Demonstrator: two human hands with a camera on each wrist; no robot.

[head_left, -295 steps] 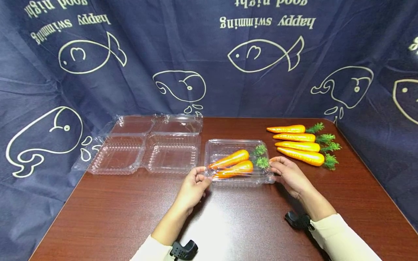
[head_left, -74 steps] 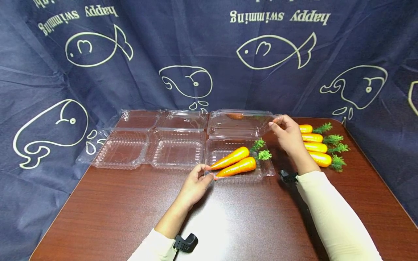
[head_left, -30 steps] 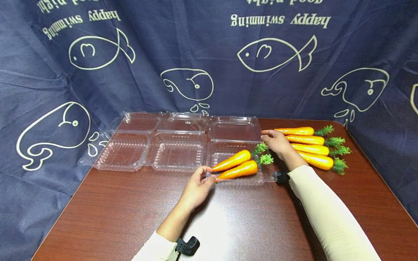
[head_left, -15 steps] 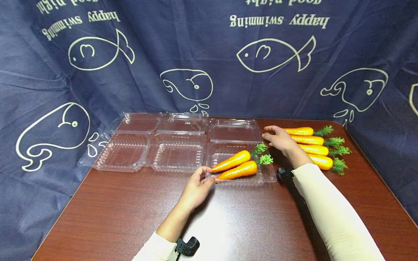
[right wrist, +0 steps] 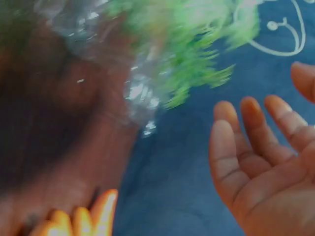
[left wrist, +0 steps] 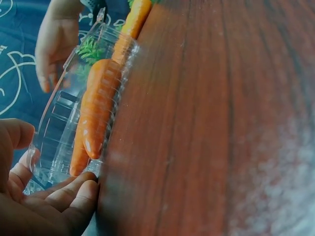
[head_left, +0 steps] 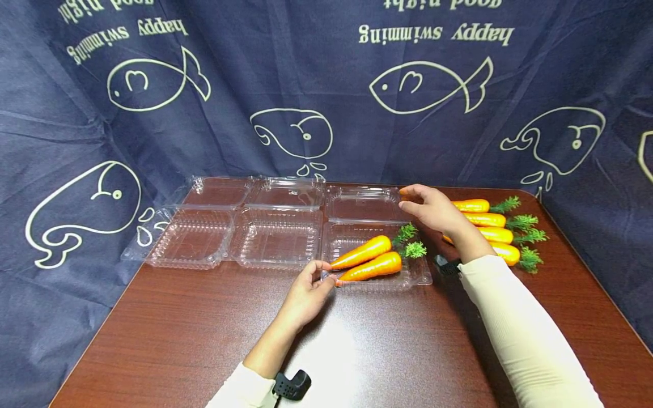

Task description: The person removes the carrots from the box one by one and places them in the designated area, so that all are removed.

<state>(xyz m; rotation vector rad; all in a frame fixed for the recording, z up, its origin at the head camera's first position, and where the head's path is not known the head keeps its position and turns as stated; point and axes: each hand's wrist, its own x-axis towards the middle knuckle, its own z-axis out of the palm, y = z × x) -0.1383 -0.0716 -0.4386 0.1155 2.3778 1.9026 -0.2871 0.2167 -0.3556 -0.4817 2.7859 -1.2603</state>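
A clear plastic clamshell container (head_left: 367, 287) lies with its lid (head_left: 364, 205) folded back toward the curtain. Inside its base are two orange carrots (head_left: 371, 265) with green tops, tips toward the left. My left hand (head_left: 304, 292) pinches the base at its near left corner, beside the carrot tips; in the left wrist view the thumb and fingers (left wrist: 81, 196) lie on either side of that corner. My right hand (head_left: 433, 208) is beside the lid's right edge, its fingertips overlapping it in the head view. In the right wrist view its fingers (right wrist: 224, 152) are loosely bent around nothing.
Two more clear clamshell containers stand to the left, lids back: a middle one (head_left: 275, 262) and a far-left one (head_left: 186, 262). Several carrots (head_left: 505, 254) lie side by side at the right, partly behind my right arm. A blue curtain (head_left: 347, 147) closes off the table's back.
The lid, over the carrots in the oldest frame, has swung back onto the table. My right hand let go of it, drew right, then moved back to its edge. My left hand stayed.
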